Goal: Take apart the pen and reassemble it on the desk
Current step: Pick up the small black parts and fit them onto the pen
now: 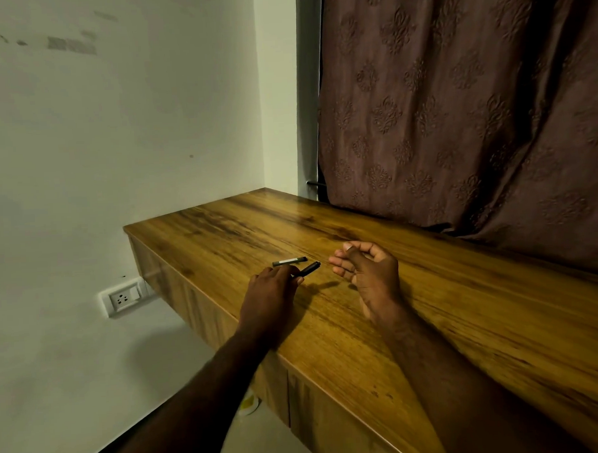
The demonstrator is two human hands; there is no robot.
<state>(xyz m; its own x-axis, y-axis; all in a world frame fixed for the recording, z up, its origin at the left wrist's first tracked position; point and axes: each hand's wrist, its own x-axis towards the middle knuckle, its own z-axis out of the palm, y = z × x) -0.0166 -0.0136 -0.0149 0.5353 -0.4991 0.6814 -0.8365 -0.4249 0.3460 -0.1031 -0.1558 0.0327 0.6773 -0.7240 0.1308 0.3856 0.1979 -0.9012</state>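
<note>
- A brown patterned curtain hung behind the wooden worktop; a white wall socket sat lower left.
- A short dark cap piece lay on the worktop — just beyond the left hand.
- That hand's fingers pinched the slim black pen barrel; the right hand rested half-curled, empty — nearby.

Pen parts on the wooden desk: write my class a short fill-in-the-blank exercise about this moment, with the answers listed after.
1. The dark pen piece is held by the ____ hand.
2. The right hand holds ____.
3. The other pen piece lies on the ____, beyond the held one.
4. The wall socket is on the ____ side of the view.

Answers: left; nothing; desk; left
</note>
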